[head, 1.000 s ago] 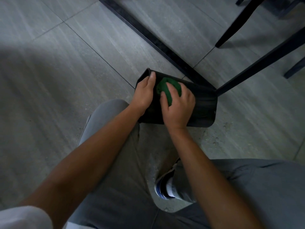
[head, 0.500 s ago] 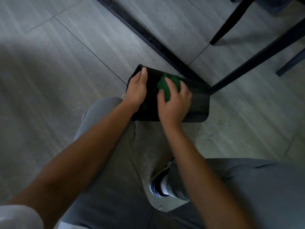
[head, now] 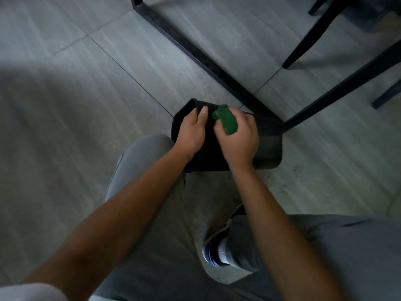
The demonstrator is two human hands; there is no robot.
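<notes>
Head camera, the only view: a black bin (head: 268,144) is seen low over the grey tiled floor (head: 65,148), just in front of the knees of a crouched person in grey trousers (head: 152,213), with a black furniture frame (head: 195,53) close behind it and a slanted black leg (head: 338,88) meeting its far right corner. The bin is tipped over, not upright. Its long axis runs from upper left to lower right across the frame, and the end with the raised lip at the left is taken to be the mouth, with the rounded closed end pointing right. The left hand (head: 192,132) is clamped on that lip, fingers hooked over the edge and thumb laid on the outer wall. The right hand (head: 239,141) is curled round a green scrubbing pad (head: 226,122), pinched between thumb and fingers over the upper wall. Whether the pad touches the wall cannot be told. The bin is judged light and thin-walled, stiff at the lip but likely to flex mid-wall, smooth and apt to slip if wet, so the lip is the surest place for a hold, as taken now. The pad is judged soft, light and squashable, best kept bunched in the fingers. A shoe (head: 217,250) with a white sock is noted on the floor between the thighs.
</notes>
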